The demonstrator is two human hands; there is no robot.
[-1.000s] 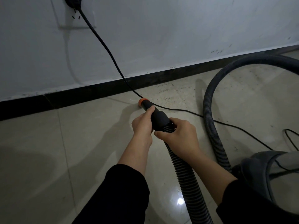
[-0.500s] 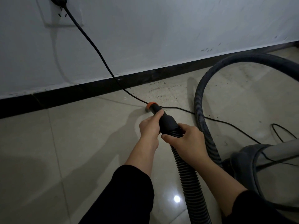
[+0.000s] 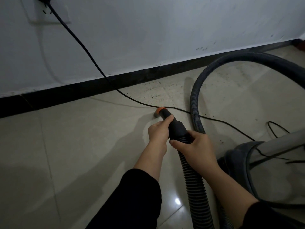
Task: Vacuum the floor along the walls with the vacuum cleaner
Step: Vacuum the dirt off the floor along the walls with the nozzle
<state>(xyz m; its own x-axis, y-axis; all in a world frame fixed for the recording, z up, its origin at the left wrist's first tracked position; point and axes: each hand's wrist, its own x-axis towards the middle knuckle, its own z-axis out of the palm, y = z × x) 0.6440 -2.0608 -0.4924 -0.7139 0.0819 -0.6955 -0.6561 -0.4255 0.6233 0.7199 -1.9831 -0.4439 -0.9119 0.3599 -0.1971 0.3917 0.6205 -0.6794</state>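
Beige tiled floor (image 3: pixel 74 154) by black skirting strip (image 3: pixel 66 95). Left hand (image 3: pixel 157 134) wraps black plastic nozzle w/ orange tip (image 3: pixel 177 128), right hand (image 3: pixel 196 146) grips ribbed grey hose (image 3: pixel 194 182) just behind. Tip low on floor, right at thin black power cord (image 3: pixel 92 52). Best: lift tip over cord, hold flat, sweep toward dark specks (image 3: pixel 155 95) near skirting. Grey vacuum cleaner body (image 3: pixel 239 156) at right.

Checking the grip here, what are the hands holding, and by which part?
Both hold the vacuum hose: left hand grips the black cuff behind the orange tip; right hand grips the ribbing just behind it.
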